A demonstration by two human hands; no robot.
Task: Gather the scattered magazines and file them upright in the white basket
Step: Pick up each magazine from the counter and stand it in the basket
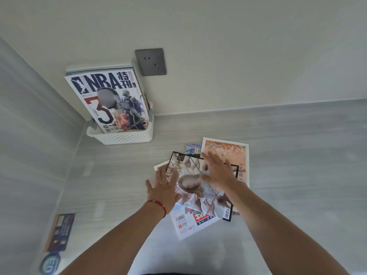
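Task partly done. White perforated plastic basket (127, 136) in the floor corner by the wall holds several magazines upright, the NBA-cover magazine (108, 100) at front. An overlapping pile is left on the grey floor: black-bordered glossy magazine (200, 192) on top, orange-cover magazine (228, 153) and white magazine with barcode (188, 225) beneath. Left hand (163, 190) and right hand (217, 173) both spread flat, fingers apart, over the top one, gripping nothing.

A plain room in a home, by the look of it.
Pale painted wall (238, 46), a grey wall socket (151, 62) set low, grey wood-grain floor (297, 155), and leisure magazines (200, 187) scattered across it beside a white basket (123, 136).
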